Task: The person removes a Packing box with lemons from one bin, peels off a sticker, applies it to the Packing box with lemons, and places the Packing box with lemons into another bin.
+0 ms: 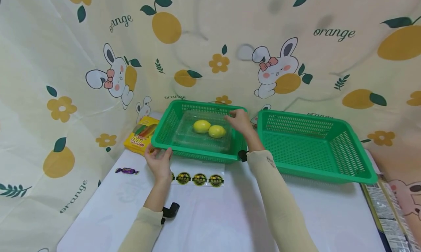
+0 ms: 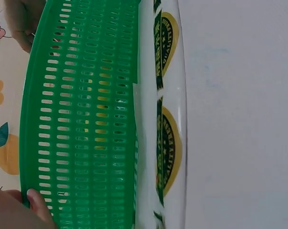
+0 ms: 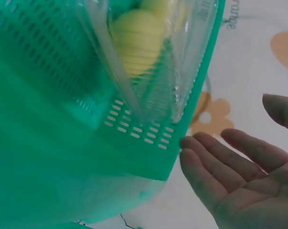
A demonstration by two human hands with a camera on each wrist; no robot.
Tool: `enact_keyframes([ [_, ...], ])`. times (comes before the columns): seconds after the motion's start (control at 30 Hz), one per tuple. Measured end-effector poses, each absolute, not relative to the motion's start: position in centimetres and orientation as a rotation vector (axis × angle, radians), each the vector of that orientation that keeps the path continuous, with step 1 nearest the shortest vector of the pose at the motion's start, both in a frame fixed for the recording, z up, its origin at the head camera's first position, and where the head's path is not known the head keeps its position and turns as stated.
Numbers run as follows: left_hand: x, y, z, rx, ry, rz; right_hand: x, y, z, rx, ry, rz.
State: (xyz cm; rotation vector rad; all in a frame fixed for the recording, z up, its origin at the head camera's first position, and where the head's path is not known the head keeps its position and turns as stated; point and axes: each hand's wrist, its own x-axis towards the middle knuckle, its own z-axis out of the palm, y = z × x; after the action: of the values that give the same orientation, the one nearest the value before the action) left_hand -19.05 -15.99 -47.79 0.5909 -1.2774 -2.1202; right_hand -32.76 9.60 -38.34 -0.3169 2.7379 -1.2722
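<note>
Two lemons (image 1: 201, 126) lie in a clear plastic box (image 1: 187, 138) inside the left green basket (image 1: 197, 155). At the basket's front left corner, my left hand (image 1: 159, 163) pinches the rim; the left wrist view shows a thumb (image 2: 38, 206) on the outer wall and the rest of the hand over the edge. My right hand (image 1: 241, 122) is by the back right corner. Seen from the right wrist, its fingers (image 3: 234, 157) are spread and fairly straight, fingertips right at the rim. The box's edge stands close to that rim.
A second green basket (image 1: 296, 146) stands to the right. At the left are a yellow snack packet (image 1: 139, 138) and a purple-wrapped candy (image 1: 127, 170). A sheet of round stickers (image 1: 199, 179) lies before the left basket. Printed packaging (image 1: 391, 208) lies at the right edge. A patterned curtain (image 1: 210, 43) hangs behind.
</note>
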Motion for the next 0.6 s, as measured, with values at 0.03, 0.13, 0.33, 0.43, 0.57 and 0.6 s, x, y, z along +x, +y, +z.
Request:
enact_keyframes([
  [0.03, -19.0, -16.0, -47.6, 0.601, -1.239, -2.158, -33.0, 9.5, -38.2, -0.308, 2.736, -1.249],
  [0.13, -18.9, -16.1, -47.3, 0.63, -1.19, -2.214, -33.6, 9.4, -37.7, -0.266, 2.726, -1.173],
  [0.33, -19.1, -16.2, -47.4, 0.679, -1.106, -2.273, -34.8, 9.2, -37.3, -0.146, 2.618, -1.122],
  [0.43, -19.3, -16.2, -47.5, 0.695, -1.086, -2.297, -35.2, 9.3, -37.2, -0.054, 2.479, -1.182],
  [0.57, -19.3, -16.2, -47.5, 0.682, -1.098, -2.303, -35.5, 9.5, -37.1, -0.015, 2.336, -1.233],
  [0.6, -19.2, -16.2, -47.5, 0.676, -1.1, -2.302, -35.6, 9.5, -37.0, -0.023, 2.322, -1.233],
])
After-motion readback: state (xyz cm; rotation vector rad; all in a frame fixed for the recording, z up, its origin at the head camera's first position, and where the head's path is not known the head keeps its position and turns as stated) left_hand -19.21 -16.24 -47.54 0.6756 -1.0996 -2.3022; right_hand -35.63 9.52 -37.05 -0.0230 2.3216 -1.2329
